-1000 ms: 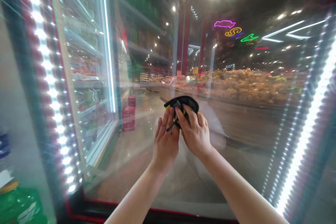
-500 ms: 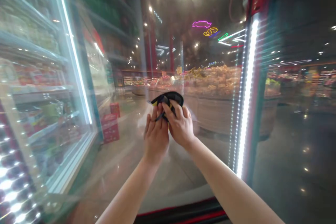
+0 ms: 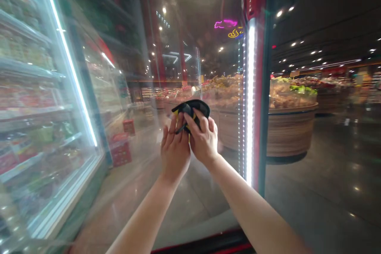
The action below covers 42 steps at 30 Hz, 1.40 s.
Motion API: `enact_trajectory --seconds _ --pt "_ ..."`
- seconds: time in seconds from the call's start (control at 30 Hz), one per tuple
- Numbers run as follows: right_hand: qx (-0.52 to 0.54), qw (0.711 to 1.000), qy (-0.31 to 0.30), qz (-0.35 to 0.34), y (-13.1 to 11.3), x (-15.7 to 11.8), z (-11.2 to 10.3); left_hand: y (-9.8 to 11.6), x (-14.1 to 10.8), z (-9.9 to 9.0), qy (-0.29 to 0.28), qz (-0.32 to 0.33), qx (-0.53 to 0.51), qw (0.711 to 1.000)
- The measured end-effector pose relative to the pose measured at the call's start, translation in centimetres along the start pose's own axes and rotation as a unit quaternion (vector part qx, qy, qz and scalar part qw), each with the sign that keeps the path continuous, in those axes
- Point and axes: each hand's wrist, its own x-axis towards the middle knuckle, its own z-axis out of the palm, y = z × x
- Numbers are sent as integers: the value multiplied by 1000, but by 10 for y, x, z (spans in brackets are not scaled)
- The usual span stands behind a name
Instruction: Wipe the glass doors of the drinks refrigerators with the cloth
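A black-and-yellow pad (image 3: 203,106) with a rounded black edge and a dark strap-like piece is in the middle of the head view, up against the transparent glass door (image 3: 145,154). From below left, my left hand (image 3: 176,152) lies on it, its upper fingers curled over the pad's lower left part. Beside it, my right hand (image 3: 205,141) grips the right part with bent fingers. The two hands nearly touch at the thumbs. Fingers cover much of the pad, and the side facing the glass is hidden.
A bright light strip (image 3: 251,99) runs down the door's red-and-dark right edge. Lit shelves (image 3: 32,107) with blurred goods stand at the left. Red boxes (image 3: 120,152) sit on the floor behind the glass. A round wooden produce stand (image 3: 290,135) is at right.
The door's lit edge and the produce stand have shifted left in view. My hands and the pad keep nearly the same place in view, the pad slightly higher.
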Motion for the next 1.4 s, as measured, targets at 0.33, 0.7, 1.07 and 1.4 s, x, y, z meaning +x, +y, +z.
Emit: enact_trajectory --seconds 0.33,0.7,1.07,1.4 --pt "34 991 123 33 79 -41 -18 87 15 25 -87 67 26 994" --pt "14 999 35 -38 97 -78 -34 101 -18 33 -57 99 20 993" --pt "47 993 110 10 70 7 -18 55 57 13 -17 67 29 997" --pt "-13 993 89 74 106 4 -33 84 82 25 -49 146 -31 988"
